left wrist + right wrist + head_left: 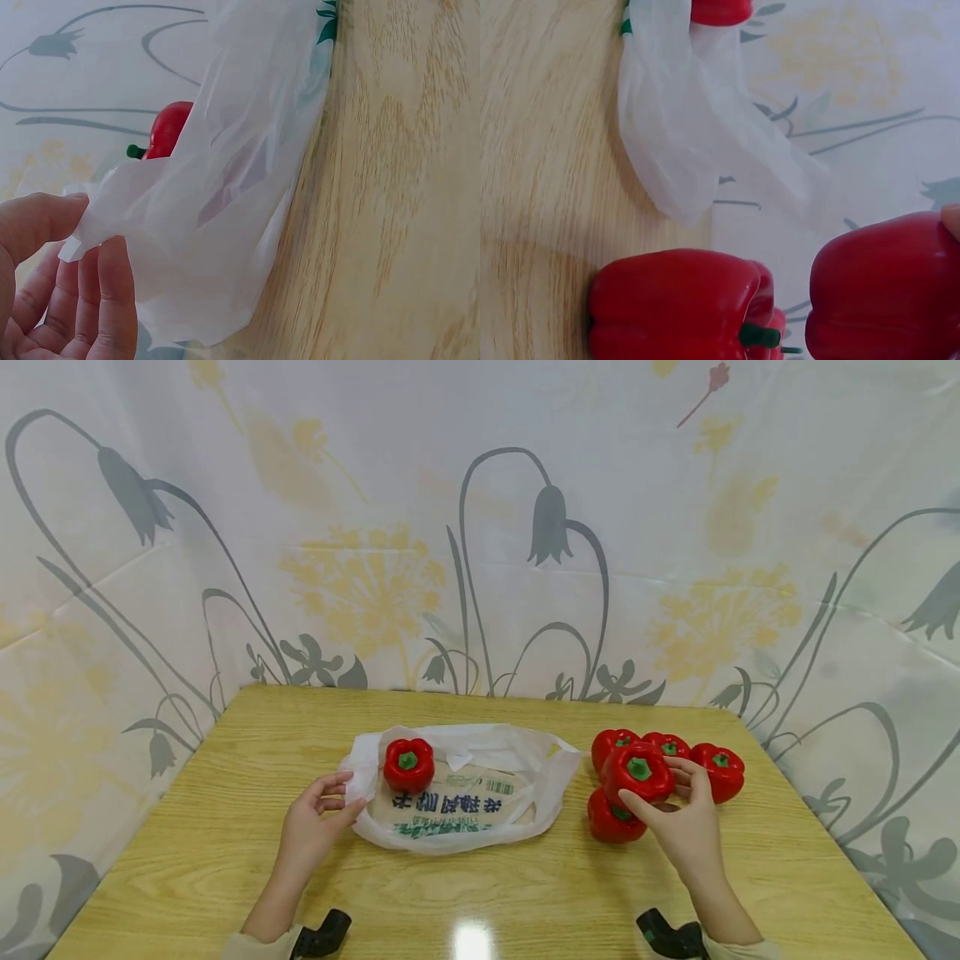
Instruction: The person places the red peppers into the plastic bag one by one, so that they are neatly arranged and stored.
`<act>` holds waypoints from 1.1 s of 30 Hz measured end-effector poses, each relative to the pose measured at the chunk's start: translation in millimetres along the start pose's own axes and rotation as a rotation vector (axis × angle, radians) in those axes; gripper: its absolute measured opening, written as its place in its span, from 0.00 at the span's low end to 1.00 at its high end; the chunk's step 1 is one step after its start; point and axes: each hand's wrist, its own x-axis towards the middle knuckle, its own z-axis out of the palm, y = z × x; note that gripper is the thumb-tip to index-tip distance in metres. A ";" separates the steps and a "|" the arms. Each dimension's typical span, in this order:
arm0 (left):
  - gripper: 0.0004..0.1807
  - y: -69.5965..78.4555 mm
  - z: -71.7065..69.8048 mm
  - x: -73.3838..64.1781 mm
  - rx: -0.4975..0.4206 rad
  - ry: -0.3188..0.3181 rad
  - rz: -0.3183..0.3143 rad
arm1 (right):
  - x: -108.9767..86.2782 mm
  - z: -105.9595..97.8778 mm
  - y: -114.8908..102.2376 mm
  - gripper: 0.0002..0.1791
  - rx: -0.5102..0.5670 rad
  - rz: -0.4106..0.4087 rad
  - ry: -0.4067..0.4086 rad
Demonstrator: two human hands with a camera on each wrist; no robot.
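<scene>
A white plastic bag [540, 777] with printed lettering lies spread on the table, and one red bell pepper [408, 766] sits on its left part. My left hand [318, 814] pinches the bag's left edge between thumb and fingers; the left wrist view shows the bag's plastic [202, 247] bunched there. With my right hand [693, 827] I grip another red bell pepper [639, 772], raised above several red bell peppers at the right. In the right wrist view the held pepper [889, 289] hangs beside a pepper on the table [667, 304]; only a fingertip shows.
The peppers at the right include one in front [615, 818] and one at the far right [717, 772]. A wooden table [465, 902] carries everything. Behind it hangs a flower-patterned cloth [480, 568]. Black wrist cameras [326, 933] sit at both wrists.
</scene>
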 end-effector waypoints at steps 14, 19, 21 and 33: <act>0.24 -1.8 0.7 0.5 -0.003 0.001 0.011 | -3.8 15.6 -8.2 0.39 0.034 -0.020 -0.027; 0.24 -1.6 0.4 0.5 0.002 0.000 0.007 | -6.9 22.6 -11.5 0.39 0.038 -0.018 -0.046; 0.24 -1.4 0.5 0.6 0.007 -0.002 0.005 | -7.9 25.2 -12.2 0.39 0.045 -0.022 -0.051; 0.24 -0.8 0.8 0.3 0.007 -0.008 0.012 | -12.4 41.3 -15.4 0.39 0.081 -0.028 -0.080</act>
